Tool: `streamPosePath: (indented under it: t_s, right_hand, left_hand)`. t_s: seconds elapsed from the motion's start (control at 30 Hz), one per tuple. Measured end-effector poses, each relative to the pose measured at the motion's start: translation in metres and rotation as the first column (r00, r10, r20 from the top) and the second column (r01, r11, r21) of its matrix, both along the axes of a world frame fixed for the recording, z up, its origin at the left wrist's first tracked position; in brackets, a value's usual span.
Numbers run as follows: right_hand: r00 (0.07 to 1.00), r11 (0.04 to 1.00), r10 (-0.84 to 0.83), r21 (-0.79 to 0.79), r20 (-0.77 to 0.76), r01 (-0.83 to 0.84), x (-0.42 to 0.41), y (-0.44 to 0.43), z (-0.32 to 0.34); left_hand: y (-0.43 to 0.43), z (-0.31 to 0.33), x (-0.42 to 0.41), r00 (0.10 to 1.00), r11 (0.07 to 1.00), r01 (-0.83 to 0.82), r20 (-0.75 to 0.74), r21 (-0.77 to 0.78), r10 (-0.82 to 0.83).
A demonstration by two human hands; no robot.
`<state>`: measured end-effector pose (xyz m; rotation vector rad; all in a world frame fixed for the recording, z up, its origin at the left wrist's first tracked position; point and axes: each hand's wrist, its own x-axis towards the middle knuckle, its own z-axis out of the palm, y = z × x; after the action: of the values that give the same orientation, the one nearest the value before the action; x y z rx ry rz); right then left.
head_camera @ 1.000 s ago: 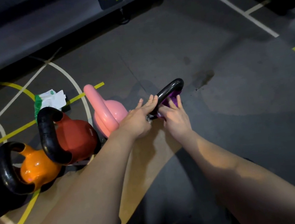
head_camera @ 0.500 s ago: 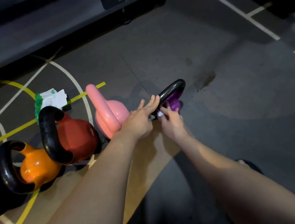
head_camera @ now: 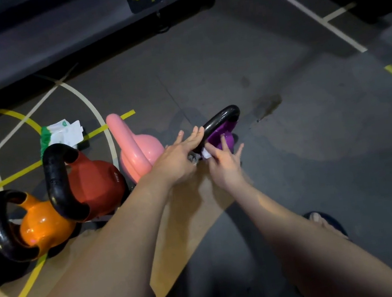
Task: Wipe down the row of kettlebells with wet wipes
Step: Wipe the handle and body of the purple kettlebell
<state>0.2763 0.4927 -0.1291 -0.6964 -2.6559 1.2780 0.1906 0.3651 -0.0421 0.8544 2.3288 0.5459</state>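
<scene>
Resting flat along the black handle (head_camera: 221, 119) of the purple kettlebell (head_camera: 220, 133), the left hand (head_camera: 178, 158) has its fingers straight and grips nothing; it looks to be steadying the bell. Its partner, the right hand (head_camera: 225, 167), pinches a small white wet wipe (head_camera: 206, 153) at the thumb side, where the handle meets the purple body, with its other fingers spread loosely. To do this step well, I would keep the left palm pressing so the bell cannot roll, then drag the wipe round the handle's underside and down over the body, refolding to a fresh face. This bell stands at the right end of the row on the floor (head_camera: 292, 160), beside the pink kettlebell (head_camera: 145, 150), red kettlebell (head_camera: 99, 182) and orange kettlebell (head_camera: 42, 227). Behind the red one lies a green-and-white wipe packet (head_camera: 64, 134); what is left inside cannot be seen
</scene>
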Motion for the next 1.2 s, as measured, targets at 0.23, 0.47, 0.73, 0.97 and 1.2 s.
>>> streamPosePath:
  t_s: [0.23,0.47,0.73,0.97,1.2]
  right_hand:
    - [0.990,0.665,0.141,0.740,0.006,-0.099,-0.008,0.008,0.004]
    - [0.998,0.917,0.040,0.394,0.056,-0.059,-0.009,-0.005,0.002]
    - [0.951,0.736,-0.309,-0.635,-0.006,0.235,-0.013,-0.010,0.026]
    - [0.894,0.057,-0.423,-0.980,0.148,0.190,-0.023,0.019,0.051]
    - [0.690,-0.288,-0.589,-0.907,0.422,0.309,-0.047,0.069,0.073]
  left_hand:
    - [0.003,-0.001,0.006,1.000,1.000,0.002,-0.006,-0.001,-0.002]
    - [0.000,-0.003,0.007,1.000,1.000,-0.007,0.006,0.005,0.007]
    - [-0.002,-0.008,0.004,1.000,0.999,-0.016,0.021,0.036,0.015]
    - [0.004,-0.001,0.008,1.000,0.999,-0.018,0.008,0.042,0.018]
    - [0.002,-0.004,0.016,0.996,0.996,-0.031,-0.080,0.089,0.038]
